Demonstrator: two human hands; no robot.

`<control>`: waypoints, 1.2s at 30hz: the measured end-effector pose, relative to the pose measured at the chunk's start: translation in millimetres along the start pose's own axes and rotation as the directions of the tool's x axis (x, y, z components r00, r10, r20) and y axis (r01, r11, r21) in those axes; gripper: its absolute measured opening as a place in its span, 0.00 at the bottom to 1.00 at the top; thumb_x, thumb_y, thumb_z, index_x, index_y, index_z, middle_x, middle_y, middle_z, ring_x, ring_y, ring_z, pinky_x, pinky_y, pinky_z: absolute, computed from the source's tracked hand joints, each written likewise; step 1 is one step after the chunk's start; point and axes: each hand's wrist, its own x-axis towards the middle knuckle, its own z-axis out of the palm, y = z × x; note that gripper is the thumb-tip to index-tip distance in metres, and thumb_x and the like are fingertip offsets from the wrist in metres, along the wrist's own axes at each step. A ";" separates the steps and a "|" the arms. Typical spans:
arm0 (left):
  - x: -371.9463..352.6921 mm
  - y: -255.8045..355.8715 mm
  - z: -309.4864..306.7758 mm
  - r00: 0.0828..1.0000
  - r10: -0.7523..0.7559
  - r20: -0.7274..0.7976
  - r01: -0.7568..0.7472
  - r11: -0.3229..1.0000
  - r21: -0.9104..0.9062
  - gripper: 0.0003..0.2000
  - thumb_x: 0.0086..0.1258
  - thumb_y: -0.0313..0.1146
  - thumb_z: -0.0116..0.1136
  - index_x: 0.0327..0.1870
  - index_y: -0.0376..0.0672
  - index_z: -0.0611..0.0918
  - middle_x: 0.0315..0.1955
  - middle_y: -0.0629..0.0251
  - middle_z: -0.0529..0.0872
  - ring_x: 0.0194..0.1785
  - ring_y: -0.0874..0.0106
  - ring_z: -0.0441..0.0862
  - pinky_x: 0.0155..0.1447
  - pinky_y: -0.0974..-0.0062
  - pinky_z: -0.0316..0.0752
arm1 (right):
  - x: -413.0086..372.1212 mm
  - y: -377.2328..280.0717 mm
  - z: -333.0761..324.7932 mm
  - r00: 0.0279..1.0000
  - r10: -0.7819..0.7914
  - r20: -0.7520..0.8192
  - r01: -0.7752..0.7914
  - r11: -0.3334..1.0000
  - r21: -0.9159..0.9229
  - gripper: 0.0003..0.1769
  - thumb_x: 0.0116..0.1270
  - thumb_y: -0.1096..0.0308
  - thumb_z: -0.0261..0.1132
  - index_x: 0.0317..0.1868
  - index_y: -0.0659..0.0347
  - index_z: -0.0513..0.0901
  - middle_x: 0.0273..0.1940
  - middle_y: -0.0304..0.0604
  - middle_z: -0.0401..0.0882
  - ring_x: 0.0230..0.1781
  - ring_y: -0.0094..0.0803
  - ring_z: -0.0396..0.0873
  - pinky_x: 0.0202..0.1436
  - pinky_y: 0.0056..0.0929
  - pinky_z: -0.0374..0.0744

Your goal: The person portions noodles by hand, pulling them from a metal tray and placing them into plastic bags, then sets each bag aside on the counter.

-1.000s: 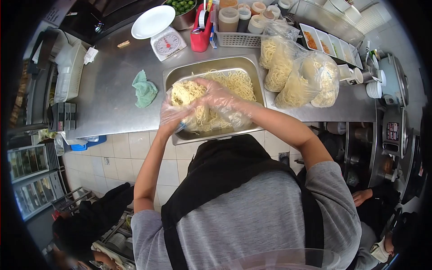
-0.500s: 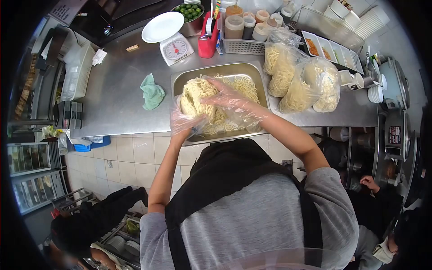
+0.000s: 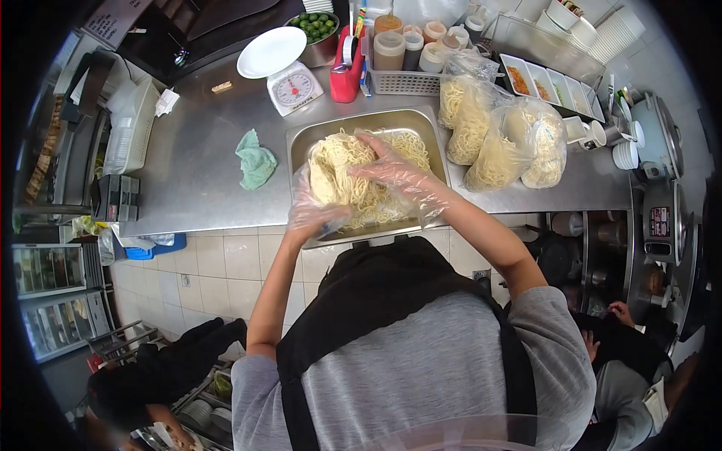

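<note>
A large clump of pale noodles (image 3: 336,169) is between my two hands, above a shallow metal tray (image 3: 298,147). My left hand (image 3: 314,213), in a clear plastic glove, cups the clump from its near left side. My right hand (image 3: 395,171), gloved in the same way, presses on its right side with the fingers bent over the strands. Loose noodles (image 3: 410,146) lie in the right part of the tray. Some strands hang from the clump towards the tray, and the clump's underside is hidden.
Bagged noodles (image 3: 500,146) stand right of the tray. Behind it are a sauce bottle basket (image 3: 406,83), a red tape dispenser (image 3: 347,75) and a dial scale (image 3: 295,89). A green cloth (image 3: 256,159) lies left. Other people (image 3: 162,368) are behind me on both sides.
Both hands and the noodle clump have shifted slightly to the right over the tray. At the lower right, another person has moved, and more of their hands shows.
</note>
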 end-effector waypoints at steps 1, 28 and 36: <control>-2.2 -12.2 3.5 1.000 0.028 -0.008 -0.028 1.000 -0.001 0.47 0.41 0.31 0.80 0.65 0.39 0.63 0.56 0.59 0.75 0.59 0.68 0.73 0.64 0.71 0.69 | 0.2 0.9 -0.3 1.000 -0.015 0.001 0.015 1.000 -0.008 0.55 0.49 0.44 0.75 0.71 0.62 0.58 0.69 0.56 0.59 0.71 0.45 0.58 0.72 0.36 0.59; 10.0 11.9 13.4 0.990 0.135 0.031 -0.134 0.869 0.477 0.35 0.49 0.40 0.73 0.62 0.45 0.73 0.52 0.59 0.78 0.52 0.61 0.77 0.57 0.68 0.73 | -33.2 -38.1 -15.2 0.953 -0.285 0.100 0.278 0.699 -0.659 0.52 0.45 0.52 0.77 0.69 0.56 0.62 0.61 0.57 0.67 0.62 0.53 0.66 0.68 0.42 0.63; -6.0 5.6 2.5 0.959 0.267 0.090 -0.271 0.785 0.558 0.32 0.54 0.42 0.69 0.63 0.52 0.73 0.52 0.56 0.78 0.54 0.57 0.75 0.59 0.62 0.70 | -32.6 -18.4 -2.4 0.975 -0.207 0.085 0.210 0.716 -0.665 0.45 0.44 0.55 0.77 0.64 0.58 0.70 0.56 0.54 0.74 0.58 0.49 0.71 0.64 0.41 0.68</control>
